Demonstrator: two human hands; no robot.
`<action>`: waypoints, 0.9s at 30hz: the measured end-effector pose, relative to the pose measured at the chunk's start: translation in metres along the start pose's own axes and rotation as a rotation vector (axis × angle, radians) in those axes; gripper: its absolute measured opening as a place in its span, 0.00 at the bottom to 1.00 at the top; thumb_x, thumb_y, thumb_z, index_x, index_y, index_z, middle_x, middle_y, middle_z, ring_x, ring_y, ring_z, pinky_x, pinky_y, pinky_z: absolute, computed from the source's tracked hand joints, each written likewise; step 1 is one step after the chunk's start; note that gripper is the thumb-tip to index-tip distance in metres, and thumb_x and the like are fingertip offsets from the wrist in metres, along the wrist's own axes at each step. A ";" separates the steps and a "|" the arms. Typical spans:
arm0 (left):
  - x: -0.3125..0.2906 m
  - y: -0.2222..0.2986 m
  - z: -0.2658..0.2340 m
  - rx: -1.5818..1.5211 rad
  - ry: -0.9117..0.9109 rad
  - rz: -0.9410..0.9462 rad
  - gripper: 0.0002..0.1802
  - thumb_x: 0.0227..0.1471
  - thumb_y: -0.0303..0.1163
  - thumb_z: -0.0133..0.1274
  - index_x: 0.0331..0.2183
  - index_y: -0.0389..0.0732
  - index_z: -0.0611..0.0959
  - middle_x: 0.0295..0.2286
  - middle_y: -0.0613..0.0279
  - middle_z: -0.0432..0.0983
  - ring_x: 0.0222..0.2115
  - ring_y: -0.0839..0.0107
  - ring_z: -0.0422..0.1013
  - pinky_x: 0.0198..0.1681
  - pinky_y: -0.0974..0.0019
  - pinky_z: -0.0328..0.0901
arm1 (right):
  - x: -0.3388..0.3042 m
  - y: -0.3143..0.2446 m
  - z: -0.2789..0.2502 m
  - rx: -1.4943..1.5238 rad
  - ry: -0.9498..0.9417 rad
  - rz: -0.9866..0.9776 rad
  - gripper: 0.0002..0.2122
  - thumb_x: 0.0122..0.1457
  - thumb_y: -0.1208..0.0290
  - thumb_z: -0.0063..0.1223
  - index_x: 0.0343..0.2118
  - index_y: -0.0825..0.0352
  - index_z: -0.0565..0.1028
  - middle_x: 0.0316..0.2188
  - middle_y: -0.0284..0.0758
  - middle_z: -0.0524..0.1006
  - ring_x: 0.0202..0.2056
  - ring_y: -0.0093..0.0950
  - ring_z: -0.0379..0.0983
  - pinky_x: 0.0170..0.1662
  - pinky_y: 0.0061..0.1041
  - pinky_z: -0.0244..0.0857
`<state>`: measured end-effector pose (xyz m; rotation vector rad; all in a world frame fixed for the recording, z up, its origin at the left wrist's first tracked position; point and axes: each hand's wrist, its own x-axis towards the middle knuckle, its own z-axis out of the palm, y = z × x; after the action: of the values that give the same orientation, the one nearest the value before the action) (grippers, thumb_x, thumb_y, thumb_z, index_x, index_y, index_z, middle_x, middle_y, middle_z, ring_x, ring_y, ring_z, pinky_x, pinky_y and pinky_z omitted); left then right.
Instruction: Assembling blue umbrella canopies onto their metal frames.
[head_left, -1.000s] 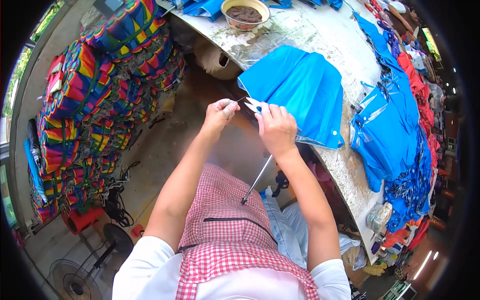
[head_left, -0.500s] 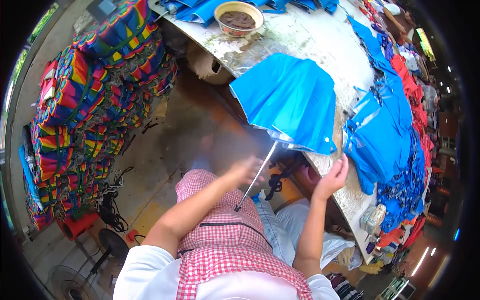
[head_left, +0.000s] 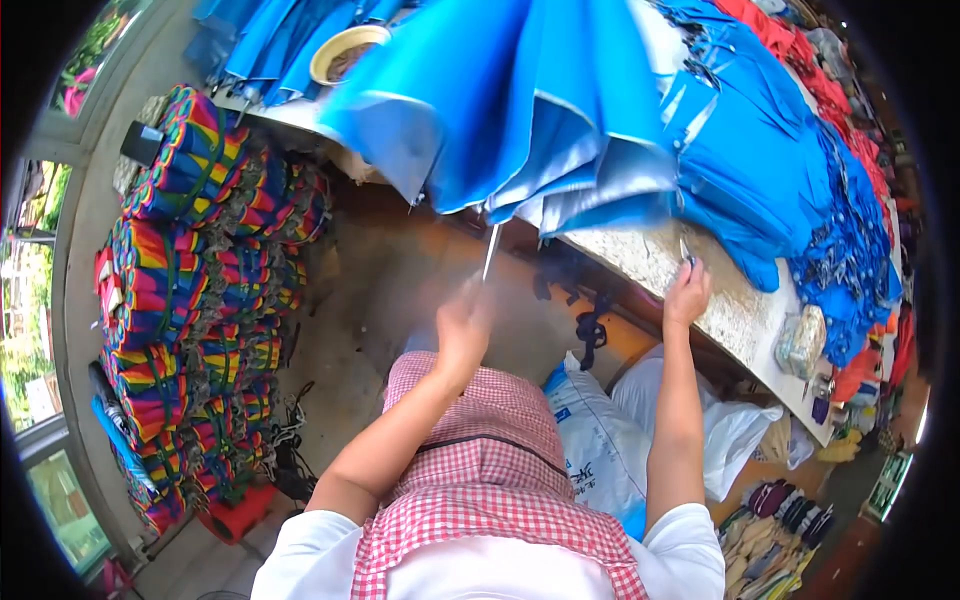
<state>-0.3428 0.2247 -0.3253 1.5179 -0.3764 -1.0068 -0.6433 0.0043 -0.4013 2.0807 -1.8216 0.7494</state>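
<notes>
blue umbrella (head_left: 490, 110): half-open, canopy smeared by blur, at twelve o'clock from the left hand (head_left: 468, 322); its silvery underside shows along the near hem.
shaft (head_left: 492, 250): long axis runs from the left fist towards half past twelve, up into the canopy.
left hand: the nearer one to the shaft, closed around its lower part as far as the blur shows.
right hand (head_left: 687, 295): near three o'clock from the left, fingers curled on what look like small scissors (head_left: 685, 250), tip towards twelve; the handles are mostly hidden.
hem to right hand: the canopy's right corner sits near it, around eleven o'clock, apart from the fingers.
table edge (head_left: 735, 340): slants from ten towards four o'clock, passing behind the canopy and near the right hand; whether canopy and tabletop touch, i cannot tell.
blue cloth pile (head_left: 765, 150): on the table, at one o'clock from the right hand.
rainbow bundles (head_left: 160, 345): nine o'clock from the left hand, well apart, with floor (head_left: 350, 290) showing between.
white sacks (head_left: 605, 445): four to five o'clock from the left hand, below the table edge.
checked apron (head_left: 490, 400): just beneath the left forearm, towards six.
</notes>
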 end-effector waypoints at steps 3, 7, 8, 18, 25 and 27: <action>0.018 -0.039 0.005 0.163 0.018 -0.082 0.16 0.52 0.32 0.48 0.44 0.38 0.75 0.20 0.71 0.68 0.16 0.86 0.56 0.18 0.79 0.52 | 0.001 -0.002 -0.001 0.003 0.001 0.000 0.12 0.55 0.65 0.45 0.40 0.62 0.72 0.30 0.40 0.71 0.33 0.40 0.66 0.36 0.36 0.61; 0.034 -0.077 -0.019 0.473 0.081 0.340 0.18 0.51 0.33 0.50 0.43 0.35 0.75 0.20 0.68 0.72 0.15 0.83 0.60 0.20 0.76 0.57 | -0.002 0.005 -0.005 -0.004 -0.033 0.027 0.13 0.54 0.66 0.46 0.42 0.61 0.71 0.33 0.39 0.70 0.36 0.40 0.66 0.38 0.36 0.60; 0.039 -0.070 -0.028 0.584 0.107 0.578 0.18 0.51 0.34 0.50 0.43 0.34 0.75 0.21 0.67 0.73 0.15 0.82 0.61 0.21 0.76 0.58 | 0.000 0.002 -0.004 -0.007 -0.046 0.043 0.13 0.54 0.66 0.45 0.42 0.61 0.71 0.35 0.39 0.70 0.37 0.39 0.65 0.38 0.36 0.60; 0.022 -0.110 -0.153 0.937 0.453 0.096 0.32 0.45 0.32 0.51 0.51 0.33 0.62 0.24 0.57 0.74 0.27 0.69 0.72 0.38 0.67 0.65 | -0.094 -0.191 -0.113 0.783 -0.274 0.001 0.19 0.47 0.77 0.49 0.45 0.72 0.64 0.46 0.41 0.63 0.50 0.38 0.58 0.54 0.35 0.50; 0.065 0.016 -0.098 0.635 0.102 -0.116 0.32 0.45 0.29 0.51 0.52 0.33 0.61 0.36 0.51 0.70 0.37 0.67 0.68 0.40 0.67 0.64 | -0.153 -0.238 -0.090 1.452 -0.830 0.692 0.19 0.55 0.68 0.48 0.50 0.66 0.64 0.29 0.31 0.68 0.24 0.19 0.60 0.26 0.18 0.57; 0.072 0.058 -0.100 0.321 -0.070 -0.062 0.29 0.46 0.33 0.51 0.50 0.34 0.64 0.40 0.53 0.69 0.39 0.69 0.66 0.38 0.70 0.63 | -0.142 -0.219 -0.111 1.502 -0.891 0.723 0.18 0.57 0.68 0.45 0.50 0.65 0.65 0.24 0.28 0.69 0.17 0.15 0.58 0.20 0.15 0.54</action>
<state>-0.2075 0.2232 -0.3074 1.7934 -0.5646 -1.0880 -0.4615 0.2183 -0.3593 2.7381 -3.1596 2.1520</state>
